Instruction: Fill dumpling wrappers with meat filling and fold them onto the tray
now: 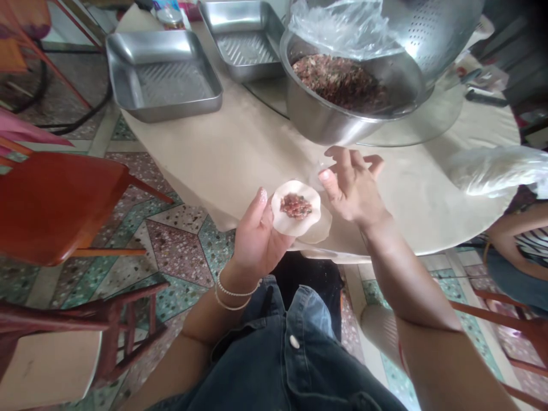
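Observation:
On the palm and fingers of my left hand (263, 240) rests a round white dumpling wrapper (278, 220), held out flat. A small mound of minced meat filling (297, 206) lies in its middle. A pale round piece (321, 228), perhaps another wrapper, shows partly from under it at the table's front edge. Just to the right, my right hand (353, 185) hovers over the table with its fingers apart and slightly curled, and I see nothing gripped in it. A faint translucent object (317, 176) sits beside its thumb; its kind is unclear. Beyond stands a steel bowl (329, 127) of meat filling.
Two steel trays (166, 111) (252, 71) stand at the back left of the cloth-covered table (222, 154). Clear plastic (342, 28) drapes over the bowl, and a plastic bag (500, 168) lies at right. Wooden chairs (64, 200) flank the table; another person's arm (518, 228) shows at right.

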